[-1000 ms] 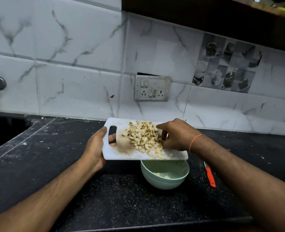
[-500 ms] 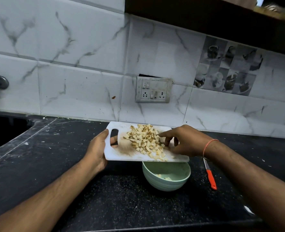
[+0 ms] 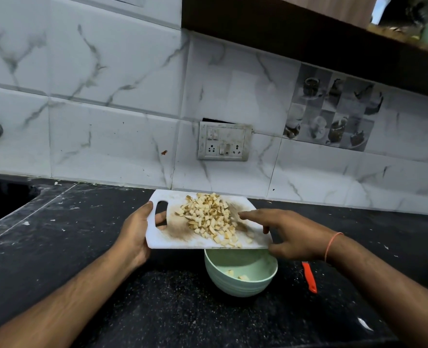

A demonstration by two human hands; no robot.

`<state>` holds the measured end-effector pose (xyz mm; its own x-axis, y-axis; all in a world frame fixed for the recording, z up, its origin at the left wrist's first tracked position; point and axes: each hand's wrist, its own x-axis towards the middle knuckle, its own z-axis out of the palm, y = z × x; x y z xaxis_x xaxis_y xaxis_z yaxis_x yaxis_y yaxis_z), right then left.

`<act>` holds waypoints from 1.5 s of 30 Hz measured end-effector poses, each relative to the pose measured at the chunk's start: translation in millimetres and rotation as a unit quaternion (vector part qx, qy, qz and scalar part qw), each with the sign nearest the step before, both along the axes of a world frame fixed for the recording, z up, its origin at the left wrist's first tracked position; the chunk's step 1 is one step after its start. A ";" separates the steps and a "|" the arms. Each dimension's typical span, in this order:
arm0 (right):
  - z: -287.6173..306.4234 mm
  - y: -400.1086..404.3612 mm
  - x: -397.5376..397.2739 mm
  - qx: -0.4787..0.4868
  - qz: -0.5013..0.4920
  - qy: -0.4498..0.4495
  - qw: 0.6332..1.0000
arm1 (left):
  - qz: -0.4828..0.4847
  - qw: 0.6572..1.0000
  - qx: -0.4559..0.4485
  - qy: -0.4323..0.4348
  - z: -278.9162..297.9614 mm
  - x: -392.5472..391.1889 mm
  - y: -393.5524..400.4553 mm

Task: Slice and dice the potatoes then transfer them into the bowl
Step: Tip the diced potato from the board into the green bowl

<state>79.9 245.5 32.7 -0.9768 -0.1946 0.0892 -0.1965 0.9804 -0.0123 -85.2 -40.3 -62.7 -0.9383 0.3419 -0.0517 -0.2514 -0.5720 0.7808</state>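
Held above the green bowl (image 3: 240, 275) by the left hand (image 3: 135, 234), fingers (image 3: 161, 217) curled through its handle slot, a white cutting board (image 3: 157, 237) heaped with diced potatoes (image 3: 208, 217), beside the right hand (image 3: 291, 237) with straight spread fingers (image 3: 248, 214), over the dark desk (image 3: 82, 247).

Both forearms are bare with no sleeves in view, and a thin orange thread band (image 3: 333, 244) circles the wrist of the right hand (image 3: 291, 234).
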 end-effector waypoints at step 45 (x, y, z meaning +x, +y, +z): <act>4.1 8.7 -14.6 0.117 0.066 0.005 0.991 | -0.004 1.000 -0.005 0.004 2.6 3.1 0.1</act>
<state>65.3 254.2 36.8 -0.9409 -0.3369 0.0357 -0.3221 0.9223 0.2138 -82.1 -40.1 -60.1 -0.9360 0.3487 -0.0479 -0.2499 -0.5623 0.7883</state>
